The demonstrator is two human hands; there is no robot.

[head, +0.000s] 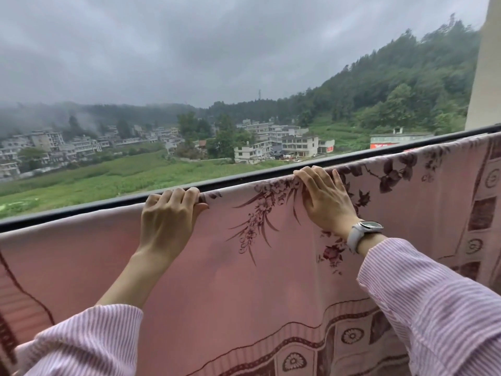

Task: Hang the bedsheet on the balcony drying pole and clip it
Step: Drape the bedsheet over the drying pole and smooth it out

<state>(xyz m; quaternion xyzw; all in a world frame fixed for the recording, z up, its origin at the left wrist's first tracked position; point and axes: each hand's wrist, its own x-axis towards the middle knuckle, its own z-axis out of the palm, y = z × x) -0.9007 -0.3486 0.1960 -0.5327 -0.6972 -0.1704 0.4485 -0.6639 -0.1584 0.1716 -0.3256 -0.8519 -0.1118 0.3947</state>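
Striped pink sleeves [433,302] fill the lower corners, one on each forearm, both arms raised toward the rail

Bedsheet [222,280]: pink, dark red floral sprays and a patterned border band. It is draped over the dark drying pole [81,210], which runs across the view, rising from lower left to upper right. The near side of the cloth hangs down toward the person and covers most of the lower half of the view. The top fold lies along the pole across the whole width. No clip visible on it

Left hand [168,221]: fingers curled over the top edge of the sheet, knuckles up, thumb tucked against the cloth on the near side. It grips the folded edge where it lies on the pole

Right hand [325,199]: fingers loosely spread and laid flat on the cloth, tips hooked over the top edge, palm against the near face of the sheet. Cannot tell whether it is actually clamping cloth or only resting on it. A white-strapped watch [366,229] sits on that wrist

The two hands are near each other, a floral spray between them

Beyond the pole: green fields, a cluster of pale low buildings [284,145], wooded hillside [393,85] at right, heavy grey sky. A pale wall edge [485,77] stands at far right
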